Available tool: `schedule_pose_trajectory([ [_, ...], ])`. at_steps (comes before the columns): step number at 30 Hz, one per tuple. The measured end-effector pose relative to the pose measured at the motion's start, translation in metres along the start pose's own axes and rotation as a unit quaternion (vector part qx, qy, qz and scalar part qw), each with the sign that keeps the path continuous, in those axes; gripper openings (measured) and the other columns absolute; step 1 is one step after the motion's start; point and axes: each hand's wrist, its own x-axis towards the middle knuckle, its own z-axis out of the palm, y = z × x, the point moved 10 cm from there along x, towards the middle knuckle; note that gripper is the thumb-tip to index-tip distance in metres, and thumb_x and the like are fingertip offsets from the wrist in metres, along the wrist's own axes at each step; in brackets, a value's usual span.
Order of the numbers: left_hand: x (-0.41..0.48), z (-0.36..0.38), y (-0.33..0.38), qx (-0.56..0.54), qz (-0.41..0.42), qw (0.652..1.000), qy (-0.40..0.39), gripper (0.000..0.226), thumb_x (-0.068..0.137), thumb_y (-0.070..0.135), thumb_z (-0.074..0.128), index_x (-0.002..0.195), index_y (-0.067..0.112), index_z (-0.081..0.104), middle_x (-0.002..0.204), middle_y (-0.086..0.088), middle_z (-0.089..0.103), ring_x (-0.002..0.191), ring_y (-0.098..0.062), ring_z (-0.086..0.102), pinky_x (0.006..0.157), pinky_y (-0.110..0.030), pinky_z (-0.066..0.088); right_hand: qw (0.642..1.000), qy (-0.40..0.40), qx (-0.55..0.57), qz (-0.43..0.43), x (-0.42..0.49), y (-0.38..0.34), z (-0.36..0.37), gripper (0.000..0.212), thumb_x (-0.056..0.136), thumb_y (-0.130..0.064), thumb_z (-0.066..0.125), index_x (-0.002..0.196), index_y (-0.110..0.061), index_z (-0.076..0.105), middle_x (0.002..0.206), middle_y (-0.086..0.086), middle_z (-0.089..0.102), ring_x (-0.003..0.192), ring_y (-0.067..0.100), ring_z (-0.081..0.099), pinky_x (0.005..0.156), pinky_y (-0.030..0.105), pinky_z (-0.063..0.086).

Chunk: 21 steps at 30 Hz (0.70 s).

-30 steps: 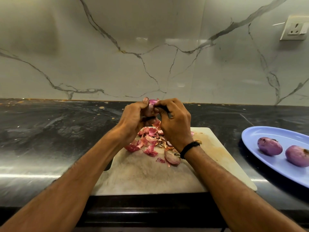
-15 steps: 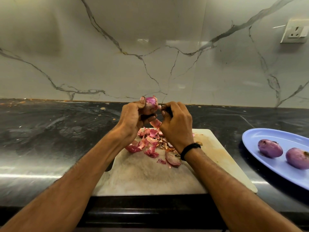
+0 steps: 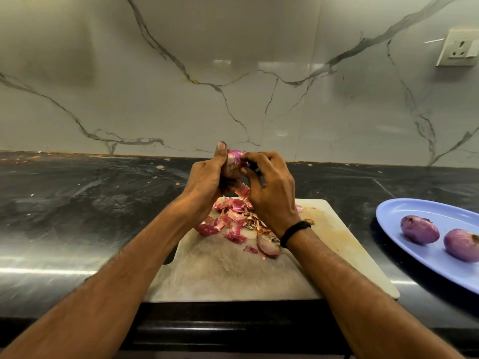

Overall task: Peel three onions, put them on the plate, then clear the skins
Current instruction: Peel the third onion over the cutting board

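On the dark surface [image 3: 77, 203], centred at its near edge: pale cutting board [image 3: 233, 275]. At the surface's right edge: blue plate [image 3: 404, 211], partly out of view, well apart from the board. Above the board's far edge: left hand [image 3: 207, 182] and right hand [image 3: 272, 193], touching. Left fingers [image 3: 220, 151] wrapped round the third onion [image 3: 234, 161], thumb up along its side. Right fingers [image 3: 259, 159] curled tight, pinching at that onion's upper right. Something dark inside the curl, maybe a small knife, cannot tell. On the plate: peeled onion [image 3: 419, 233], with a second peeled onion [image 3: 462, 244] just beside it. On the board's far half: pile of skins [image 3: 233, 216], with a larger cupped piece [image 3: 269, 246] at its near side. Under the hands: pink strip [image 3: 242, 190], hanging.

Judged step: last onion, partly stripped.

Risks:
- Slick bulb held in the air. Could squirt from the left grip, roll across the surface or off its near edge.
- If a blade in the right hand: pulling toward the left thumb, risk of a nick.
- Thin skin. Likely to tear short, leaving patches to re-pick.
- Shallow plate, round onions. Could roll out if bumped while adding the third.
- Light skins. Easy to scatter onto the surface when sweeping.
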Motion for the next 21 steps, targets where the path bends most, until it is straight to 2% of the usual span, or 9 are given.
schedule_pose_trajectory([
  [2, -0.001, 0.001, 0.001, 0.008, 0.009, 1.0, -0.008, 0.063, 0.099, 0.056, 0.047, 0.101, -0.002, 0.071, 0.082, -0.015, 0.073, 0.063, -0.017, 0.068, 0.062, -0.029, 0.057, 1.0, -0.007, 0.001, -0.008, 0.001, -0.001, 0.001, 0.029, 0.087, -0.003, 0.067, 0.116, -0.008, 0.065, 0.11, 0.011, 0.057, 0.097, 0.009, 0.05, 0.082, -0.004, 0.036],
  [4, -0.001, 0.0, 0.0, 0.01, 0.006, 1.0, -0.003, 0.065, 0.097, 0.059, 0.05, 0.099, -0.002, 0.072, 0.077, -0.012, 0.072, 0.063, -0.017, 0.068, 0.063, -0.03, 0.057, 1.0, -0.019, 0.0, -0.016, 0.001, -0.002, 0.002, 0.031, 0.086, -0.006, 0.07, 0.116, -0.009, 0.065, 0.113, 0.011, 0.056, 0.1, 0.009, 0.048, 0.081, -0.003, 0.036],
  [8, 0.002, -0.009, -0.002, 0.034, 0.001, 0.999, 0.023, 0.067, 0.092, 0.067, 0.05, 0.099, 0.005, 0.074, 0.086, -0.016, 0.075, 0.067, -0.019, 0.065, 0.066, -0.03, 0.054, 0.996, -0.07, 0.026, -0.039, 0.001, -0.006, 0.014, 0.041, 0.082, -0.008, 0.076, 0.121, -0.01, 0.061, 0.121, 0.011, 0.051, 0.109, 0.012, 0.049, 0.092, 0.005, 0.039],
  [11, 0.002, -0.012, 0.002, 0.054, 0.028, 0.997, 0.037, 0.068, 0.093, 0.067, 0.05, 0.102, 0.004, 0.072, 0.092, -0.015, 0.076, 0.08, -0.024, 0.074, 0.07, -0.031, 0.059, 0.995, -0.085, 0.016, -0.056, 0.0, -0.008, 0.019, 0.045, 0.081, -0.007, 0.077, 0.122, -0.011, 0.059, 0.121, 0.01, 0.052, 0.106, 0.013, 0.053, 0.087, -0.001, 0.036],
  [13, 0.001, -0.012, 0.007, 0.076, 0.052, 0.995, 0.044, 0.071, 0.095, 0.064, 0.049, 0.1, -0.004, 0.069, 0.087, -0.018, 0.073, 0.077, -0.02, 0.074, 0.064, -0.026, 0.06, 0.994, -0.083, 0.01, -0.066, 0.0, -0.008, 0.018, 0.043, 0.082, -0.006, 0.076, 0.12, -0.012, 0.058, 0.117, 0.008, 0.054, 0.1, 0.012, 0.054, 0.083, -0.003, 0.037],
  [15, 0.001, -0.012, 0.01, 0.092, 0.07, 0.992, 0.05, 0.078, 0.094, 0.066, 0.049, 0.101, -0.011, 0.065, 0.094, -0.03, 0.067, 0.08, -0.028, 0.069, 0.073, -0.036, 0.063, 0.994, -0.078, 0.008, -0.071, 0.0, -0.008, 0.016, 0.041, 0.083, -0.006, 0.075, 0.12, -0.011, 0.058, 0.115, 0.008, 0.055, 0.097, 0.01, 0.053, 0.082, -0.002, 0.037],
  [17, -0.001, -0.012, 0.013, 0.101, 0.078, 0.991, 0.051, 0.083, 0.093, 0.068, 0.049, 0.101, -0.013, 0.063, 0.098, -0.035, 0.064, 0.083, -0.033, 0.065, 0.086, -0.05, 0.058, 0.994, -0.077, 0.008, -0.076, -0.001, -0.009, 0.016, 0.039, 0.084, -0.006, 0.074, 0.119, -0.01, 0.059, 0.114, 0.008, 0.055, 0.095, 0.011, 0.054, 0.081, -0.001, 0.038],
  [19, -0.002, -0.013, 0.014, 0.105, 0.078, 0.99, 0.057, 0.082, 0.094, 0.067, 0.049, 0.102, -0.014, 0.063, 0.099, -0.035, 0.064, 0.08, -0.031, 0.063, 0.082, -0.049, 0.058, 0.993, -0.077, 0.01, -0.085, -0.001, -0.011, 0.016, 0.035, 0.086, -0.007, 0.072, 0.118, -0.01, 0.059, 0.112, 0.007, 0.055, 0.093, 0.012, 0.055, 0.08, 0.002, 0.041],
  [21, -0.001, -0.014, 0.012, 0.107, 0.076, 0.989, 0.065, 0.08, 0.095, 0.065, 0.047, 0.103, -0.013, 0.064, 0.097, -0.033, 0.066, 0.076, -0.028, 0.062, 0.072, -0.039, 0.056, 0.993, -0.074, 0.009, -0.092, -0.002, -0.013, 0.017, 0.03, 0.086, -0.007, 0.071, 0.114, -0.008, 0.059, 0.11, 0.007, 0.055, 0.091, 0.011, 0.054, 0.079, 0.004, 0.041],
])
